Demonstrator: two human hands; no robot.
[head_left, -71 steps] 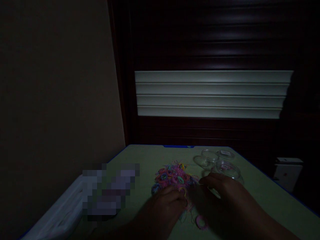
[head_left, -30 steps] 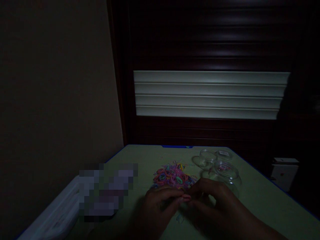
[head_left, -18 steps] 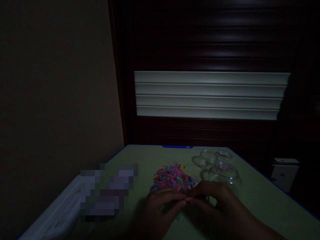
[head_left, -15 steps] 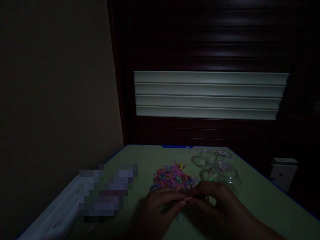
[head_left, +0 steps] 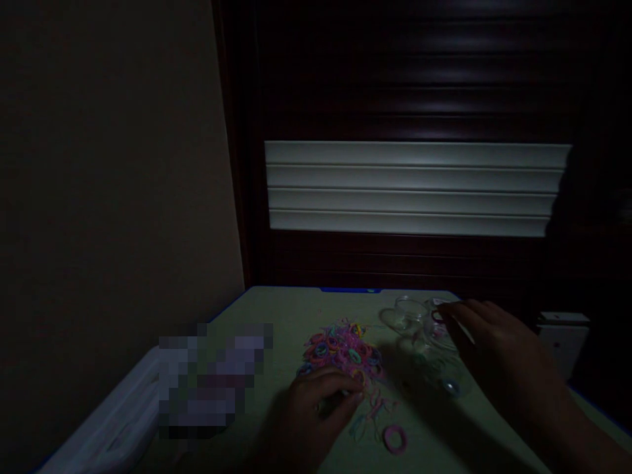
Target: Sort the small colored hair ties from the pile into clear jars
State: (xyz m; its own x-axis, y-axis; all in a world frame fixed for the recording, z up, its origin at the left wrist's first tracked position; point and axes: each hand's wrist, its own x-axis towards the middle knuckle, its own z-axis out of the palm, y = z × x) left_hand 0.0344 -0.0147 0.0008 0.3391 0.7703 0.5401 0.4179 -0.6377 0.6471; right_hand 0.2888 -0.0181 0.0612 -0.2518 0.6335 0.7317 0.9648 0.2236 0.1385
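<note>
My right hand pinches a small dark hair tie above the mouth of a round clear jar. My left hand is low at the near side of a heap of colourful hair ties. Its thumb and forefinger are pressed together at the tips; what they hold, if anything, I cannot make out. A pink hair tie lies alone to the right of that hand. Between it and the heap are several thin, tangled bands.
Behind the jar stands a smaller clear container, with a clear lid partly hidden by my right hand. A white tray-like object and a blurred-out item occupy the left of the green table. The room is dim.
My hands have parted. The right one has moved up and right to the jar with a hair tie, while the left stays near the heap. The pink hair tie on the table now shows clearly.
</note>
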